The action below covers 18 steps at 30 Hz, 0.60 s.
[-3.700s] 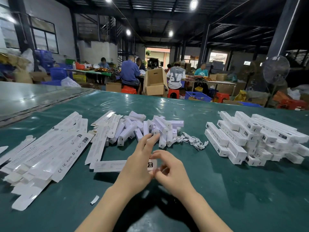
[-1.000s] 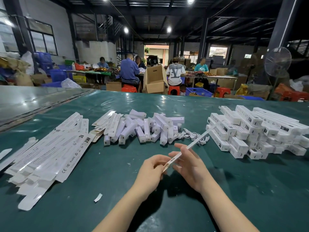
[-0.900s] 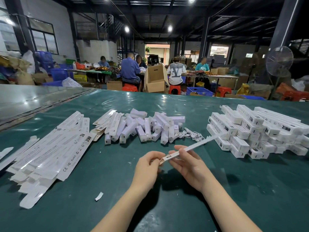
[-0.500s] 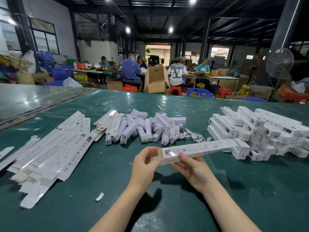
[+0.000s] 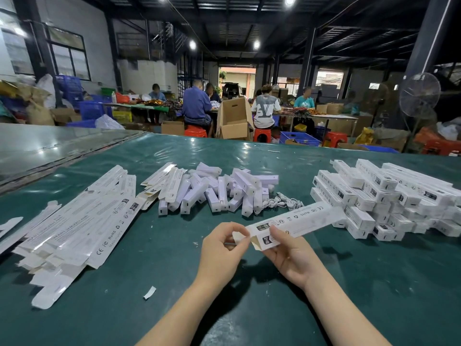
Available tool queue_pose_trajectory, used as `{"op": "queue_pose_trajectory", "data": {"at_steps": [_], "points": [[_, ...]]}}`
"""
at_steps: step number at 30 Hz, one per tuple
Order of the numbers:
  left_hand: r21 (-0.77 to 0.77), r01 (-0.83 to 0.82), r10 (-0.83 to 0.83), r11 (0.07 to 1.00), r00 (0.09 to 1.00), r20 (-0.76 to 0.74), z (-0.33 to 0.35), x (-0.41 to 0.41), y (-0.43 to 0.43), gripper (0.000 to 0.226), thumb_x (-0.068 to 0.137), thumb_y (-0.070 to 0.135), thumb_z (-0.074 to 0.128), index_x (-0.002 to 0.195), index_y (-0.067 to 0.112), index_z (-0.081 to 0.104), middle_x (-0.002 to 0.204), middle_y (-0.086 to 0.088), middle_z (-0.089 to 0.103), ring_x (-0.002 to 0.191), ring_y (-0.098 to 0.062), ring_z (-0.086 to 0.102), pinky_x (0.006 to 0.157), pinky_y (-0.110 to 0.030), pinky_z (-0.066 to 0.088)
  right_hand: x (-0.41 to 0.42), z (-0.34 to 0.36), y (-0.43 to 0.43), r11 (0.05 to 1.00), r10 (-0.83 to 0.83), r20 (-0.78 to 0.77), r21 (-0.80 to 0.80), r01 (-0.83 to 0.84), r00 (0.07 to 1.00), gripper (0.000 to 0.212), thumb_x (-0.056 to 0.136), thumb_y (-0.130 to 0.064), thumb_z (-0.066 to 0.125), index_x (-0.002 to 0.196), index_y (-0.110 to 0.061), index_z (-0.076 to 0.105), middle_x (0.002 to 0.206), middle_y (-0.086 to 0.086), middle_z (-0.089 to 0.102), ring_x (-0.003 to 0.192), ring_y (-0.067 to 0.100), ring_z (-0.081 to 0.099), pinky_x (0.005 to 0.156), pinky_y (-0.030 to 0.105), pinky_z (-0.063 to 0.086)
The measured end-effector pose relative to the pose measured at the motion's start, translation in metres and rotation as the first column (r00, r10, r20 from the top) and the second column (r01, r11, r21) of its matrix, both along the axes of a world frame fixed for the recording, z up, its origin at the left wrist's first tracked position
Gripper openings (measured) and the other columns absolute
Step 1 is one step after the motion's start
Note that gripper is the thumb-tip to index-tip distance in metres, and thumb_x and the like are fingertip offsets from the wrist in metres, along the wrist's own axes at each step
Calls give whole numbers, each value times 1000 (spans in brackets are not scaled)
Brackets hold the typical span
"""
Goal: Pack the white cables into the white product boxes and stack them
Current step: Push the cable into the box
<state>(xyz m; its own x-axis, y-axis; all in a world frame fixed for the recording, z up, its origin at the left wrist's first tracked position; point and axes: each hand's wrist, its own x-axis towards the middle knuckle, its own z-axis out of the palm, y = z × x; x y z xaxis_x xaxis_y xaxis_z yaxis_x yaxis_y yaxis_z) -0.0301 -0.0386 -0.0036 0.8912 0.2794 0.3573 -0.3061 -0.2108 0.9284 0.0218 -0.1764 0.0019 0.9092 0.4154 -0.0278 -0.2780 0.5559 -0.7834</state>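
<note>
The white product box (image 5: 299,221) is held just above the tabletop (image 5: 374,290) in front of the person, already formed into a long sleeve. Its long axis runs from its near, open end between the two hands, away and to the right, where its far end reaches the foot of the stack of packed boxes (image 5: 389,196). The right hand (image 5: 289,258) lies under the box's near end, fingers curled beneath and thumb pressed on top beside the printed label, so it is clamped on the box. The left hand (image 5: 222,248) sits just left of that open end, thumb and forefinger pinched together on the small end flap (image 5: 239,238). It is the nearer hand to the flaps, so the step in hand looks like folding this end. Whether a cable is already inside the box cannot be told. The white cables (image 5: 284,203), a loose tangle, lie on the tabletop just beyond the box's middle, nearer the right hand than the left. Beyond the box and to its left lies a heap of short white pieces (image 5: 219,193), and farther left of the box lie flat unfolded cartons (image 5: 74,228).
</note>
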Motion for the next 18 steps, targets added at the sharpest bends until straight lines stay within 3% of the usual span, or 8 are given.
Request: {"op": "queue_pose_trajectory", "data": {"at_steps": [3,6,9,12,15,18], "points": [[-2,29,-29,1000,999,-25,1,1,-1,28,76,1,67,63,25,63,57,-1,57,49,-12,51,52,-17,43,1,-1,1,999,-41,0,21,41,999,24,67,-11,60,90,-6,59,69,9,70,62,19,69,52,27,56],[9,61,-61,998,997,-50,3,1,-2,28,78,1,66,62,24,64,62,-11,60,49,-14,56,57,-30,52,2,-1,-1,999,-36,13,30,36,999,27,70,-26,61,94,-14,62,68,6,64,63,19,67,55,27,56],[-59,64,-68,996,995,-69,5,2,-1,25,78,-2,65,63,19,65,68,-12,63,52,-12,60,67,-37,55,3,0,-2,995,-72,8,77,71,997,43,49,-39,84,77,-10,70,70,10,64,63,21,67,56,28,57],[-69,83,-87,994,994,-67,6,0,-1,30,77,-2,66,59,22,64,58,0,60,49,-11,57,61,-29,52,3,1,-1,988,-133,1,74,132,991,43,35,-41,86,59,-9,70,66,8,62,55,17,65,51,26,55],[81,63,-60,995,997,-38,2,-2,-4,28,74,1,65,59,24,57,47,11,48,43,-4,40,49,-17,39,4,1,3,983,-182,52,-19,184,982,72,16,-51,91,65,-7,62,57,4,60,49,15,61,45,23,51],[206,58,-60,977,998,6,-1,-4,-4,31,72,1,63,60,28,51,49,13,46,43,-4,35,48,-11,32,2,0,3,971,-221,83,-70,227,972,88,6,-57,88,71,-8,54,51,0,58,44,11,58,38,18,44]]}}
